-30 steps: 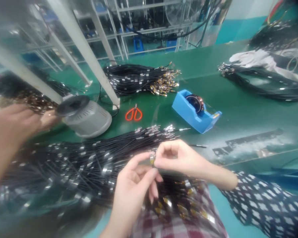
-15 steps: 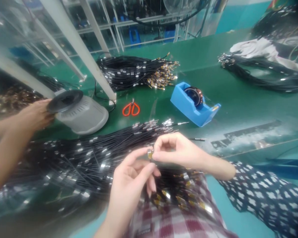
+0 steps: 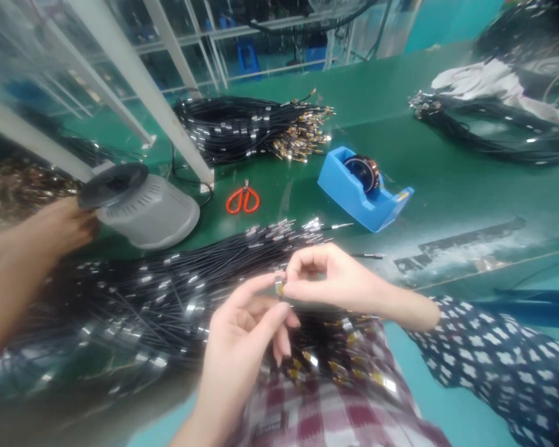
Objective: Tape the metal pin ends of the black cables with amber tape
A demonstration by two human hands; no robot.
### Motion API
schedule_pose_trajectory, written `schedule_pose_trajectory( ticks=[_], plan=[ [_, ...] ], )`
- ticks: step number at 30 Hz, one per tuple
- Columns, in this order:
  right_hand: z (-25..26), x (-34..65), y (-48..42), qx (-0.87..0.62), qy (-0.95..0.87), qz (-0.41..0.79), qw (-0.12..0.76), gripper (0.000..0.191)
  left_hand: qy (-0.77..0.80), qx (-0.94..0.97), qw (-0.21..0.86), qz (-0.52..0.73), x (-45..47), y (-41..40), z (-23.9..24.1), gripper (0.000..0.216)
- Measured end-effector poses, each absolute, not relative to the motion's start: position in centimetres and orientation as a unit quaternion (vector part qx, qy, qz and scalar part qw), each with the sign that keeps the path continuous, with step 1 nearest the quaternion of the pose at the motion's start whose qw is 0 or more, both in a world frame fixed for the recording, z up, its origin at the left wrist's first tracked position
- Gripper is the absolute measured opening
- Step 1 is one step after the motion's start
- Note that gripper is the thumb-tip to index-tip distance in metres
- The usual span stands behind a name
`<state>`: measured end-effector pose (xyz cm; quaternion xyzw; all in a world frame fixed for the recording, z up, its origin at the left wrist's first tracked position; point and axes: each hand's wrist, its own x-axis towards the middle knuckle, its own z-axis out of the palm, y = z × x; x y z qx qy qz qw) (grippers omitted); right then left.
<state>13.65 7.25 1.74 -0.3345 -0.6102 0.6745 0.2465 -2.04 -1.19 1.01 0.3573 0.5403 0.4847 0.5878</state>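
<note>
Stretching far back, a green table carries loose black cables along its near edge and, toward the far edge, 1 coiled cable bundle. A gray machine stands toward the surface's left side. By the near edge, the left hand is half-curled, the right hand closed in a pinch. Farther in sit a blue tape dispenser and red-handled scissors. Smallest, a shiny connector by the near edge is gripped in the right thumb and forefinger; whether the left grips it too, I cannot tell.
</note>
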Motion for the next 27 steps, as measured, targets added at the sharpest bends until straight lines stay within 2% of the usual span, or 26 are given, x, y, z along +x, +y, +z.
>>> schedule_pose_trajectory(
  ticks=[4, 10, 27],
  plan=[
    [1.8, 13.5, 7.0, -0.363, -0.619, 0.654, 0.24, 0.013, 0.542, 0.37, 0.58, 0.482, -2.1, -1.3, 1.0, 0.033],
    [1.9, 13.6, 6.8, -0.375, -0.65, 0.613, 0.246, 0.014, 0.552, 0.375, 0.546, 0.506, -1.9, -1.1, 0.9, 0.019],
    [1.7, 13.4, 7.3, -0.339, -0.621, 0.66, 0.251, 0.022, 0.54, 0.271, 0.625, 0.494, -2.5, -0.3, 1.2, 0.025]
  ],
)
